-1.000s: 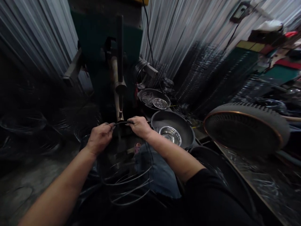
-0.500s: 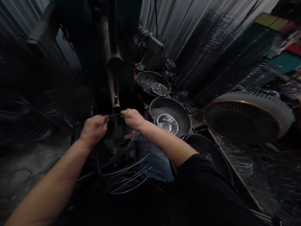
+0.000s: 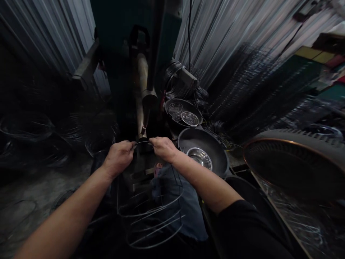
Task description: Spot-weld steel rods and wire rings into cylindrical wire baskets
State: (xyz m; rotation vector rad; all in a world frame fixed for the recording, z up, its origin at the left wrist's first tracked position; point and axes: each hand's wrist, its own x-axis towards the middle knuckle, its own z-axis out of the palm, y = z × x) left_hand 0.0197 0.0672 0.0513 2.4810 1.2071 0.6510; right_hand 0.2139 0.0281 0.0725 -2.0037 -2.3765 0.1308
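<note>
My left hand (image 3: 120,157) and my right hand (image 3: 163,148) are closed on the two ends of a short, thin metal wire (image 3: 142,141). The wire is stretched between them, right at the tip of the lower metal arm (image 3: 141,120) of a machine. Above that tip stands the upper arm's round end (image 3: 149,97). Below my hands, over my lap, is a wire basket frame (image 3: 156,210) of bent rods. Whether the short wire touches the frame or the machine tip, I cannot make out in the dim light.
Right of my hands stands a dark round pan (image 3: 215,144) with a shiny metal bowl (image 3: 199,158) in it. Behind it, another pan (image 3: 198,105) holds a small dish (image 3: 190,118) and wire pieces. A large fan (image 3: 293,165) stands at the right. Wire coils (image 3: 174,77) hang behind.
The whole view has shifted, so the scene sits lower and farther right. Both hands keep their hold on the wire, which now appears against the lower arm's tip.
</note>
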